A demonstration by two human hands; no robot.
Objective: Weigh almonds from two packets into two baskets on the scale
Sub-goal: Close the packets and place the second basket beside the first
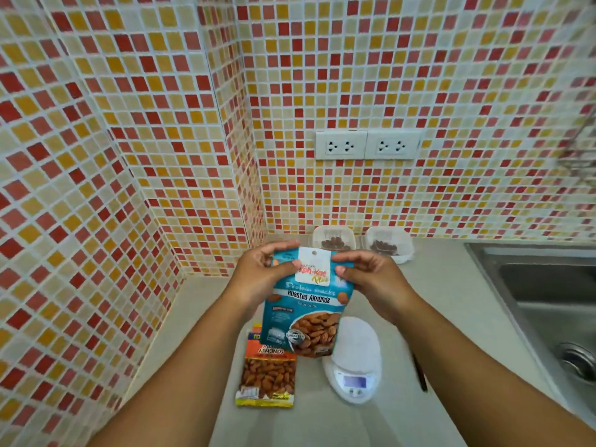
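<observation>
My left hand (263, 272) and right hand (366, 274) pinch the top corners of the glossy blue almond pouch (304, 303), held upright above the smooth grey worktop (451, 304). Orange packet (267, 369) lies flat beside the white scale (354, 362). Two clear baskets (333, 240) holding almonds stand at the worktop's back edge.

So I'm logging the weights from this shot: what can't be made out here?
All in the head view:
- Scale display: too small and blurred to read.
- Orange packet: top hidden behind the blue packet.
- Two baskets: contents dark and blurred, amount unclear.
- Dark object right of the scale: too blurred to identify.
</observation>
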